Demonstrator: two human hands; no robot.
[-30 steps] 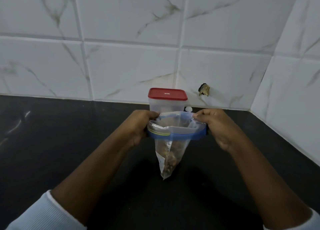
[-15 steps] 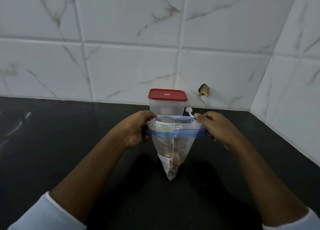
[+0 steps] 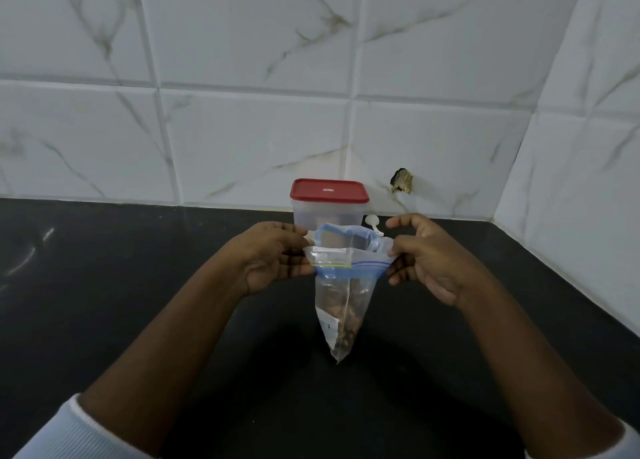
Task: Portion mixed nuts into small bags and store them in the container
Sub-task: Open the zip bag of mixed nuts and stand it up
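Underneath everything, black countertop (image 3: pixel 104 320); behind it, white marbled tile wall (image 3: pixel 242 129), turning a corner at the right. Two bare forearms reaching in from the bottom edge, pale sleeves at the wrists.

Against the wall at centre, clear container (image 3: pixel 329 216), upright, with its red lid (image 3: pixel 329 190) on. Directly in front of it and held in the air, small clear bag (image 3: pixel 343 296), tapering to a point at the bottom. Cannot tell whether that point touches the counter.

Left hand (image 3: pixel 273 258) pinching the left end of the bag's top between thumb and fingers. Right hand (image 3: pixel 426 261) pinching the right end, forefinger lifted clear. Nothing else held in either.

Between the two pinches, zip strip (image 3: pixel 349 266) stretched level from left to right, with the far lip standing away behind it, so the mouth probably not yet closed. In the lower half of the bag, brown nuts (image 3: pixel 349 320), hanging straight down from the strip.

Just right of the container, white scoop (image 3: pixel 372 221), partly hidden behind the bag.

Likely step: pressing the strip shut along its left-to-right line. Afterwards, straight back to the container, about equally near to both hands, but lid to come off first.
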